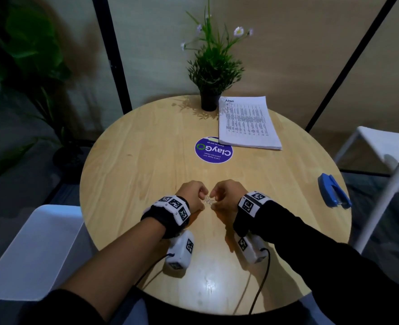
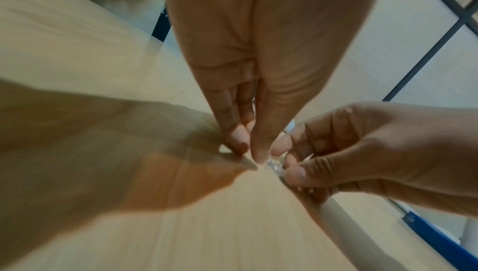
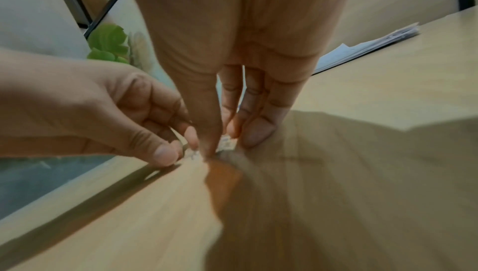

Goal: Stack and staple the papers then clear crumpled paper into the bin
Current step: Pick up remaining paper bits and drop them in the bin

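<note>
In the head view, your left hand and right hand meet over the round tabletop, both pinching a small crumpled, shiny scrap lying on the wood. The stack of papers lies at the far right beside the potted plant; the blue stapler sits near the right edge.

In the left wrist view, your fingers and thumb close on the scrap.

In the right wrist view, your thumb and fingers hold the scrap from the other side.
</note>
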Tool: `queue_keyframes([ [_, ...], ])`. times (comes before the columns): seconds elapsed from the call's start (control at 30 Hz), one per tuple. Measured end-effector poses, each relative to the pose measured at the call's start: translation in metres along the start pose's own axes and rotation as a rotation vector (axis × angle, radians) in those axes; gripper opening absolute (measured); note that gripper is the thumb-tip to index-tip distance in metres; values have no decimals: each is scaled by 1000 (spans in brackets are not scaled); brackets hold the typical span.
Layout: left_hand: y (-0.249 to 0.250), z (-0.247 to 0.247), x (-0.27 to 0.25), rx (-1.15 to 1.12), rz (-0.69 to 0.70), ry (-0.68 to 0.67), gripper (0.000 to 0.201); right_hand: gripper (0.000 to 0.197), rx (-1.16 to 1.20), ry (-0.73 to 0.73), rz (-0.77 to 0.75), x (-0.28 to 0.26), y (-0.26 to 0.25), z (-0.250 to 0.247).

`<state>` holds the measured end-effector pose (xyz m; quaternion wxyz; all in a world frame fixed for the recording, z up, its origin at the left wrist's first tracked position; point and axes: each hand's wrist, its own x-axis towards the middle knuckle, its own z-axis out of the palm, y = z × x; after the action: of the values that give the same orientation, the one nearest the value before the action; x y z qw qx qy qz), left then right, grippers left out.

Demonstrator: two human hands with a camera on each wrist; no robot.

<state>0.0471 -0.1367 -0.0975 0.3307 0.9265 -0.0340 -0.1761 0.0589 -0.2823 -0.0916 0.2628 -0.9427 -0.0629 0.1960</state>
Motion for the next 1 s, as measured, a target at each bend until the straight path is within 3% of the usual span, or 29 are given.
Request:
queue_keyframes([
  [0.1, -6, -6, -1, -104, -23, 54, 36, 18, 31, 9, 35, -2, 8, -8],
  [0.27, -12, -4, -2, -53, -29, 97, 28, 19, 42, 25, 76, -2, 12, -1],
  [0.37, -1, 0, 1, -34, -2, 66, 28, 24, 16, 44, -3, 0, -1, 3],
  [0.53, -5, -9, -1, -61, -32, 75, 40, 40, -246, 32, -165, 4, -19, 0],
  [0.67, -13, -12, -8, -95, -64, 76, 42, 29, -411, -40, -288, -1, -24, 6],
  [1.0, -18, -14, -15, -71, -64, 42, 43, 31, -502, -121, -268, -11, -23, 2],
])
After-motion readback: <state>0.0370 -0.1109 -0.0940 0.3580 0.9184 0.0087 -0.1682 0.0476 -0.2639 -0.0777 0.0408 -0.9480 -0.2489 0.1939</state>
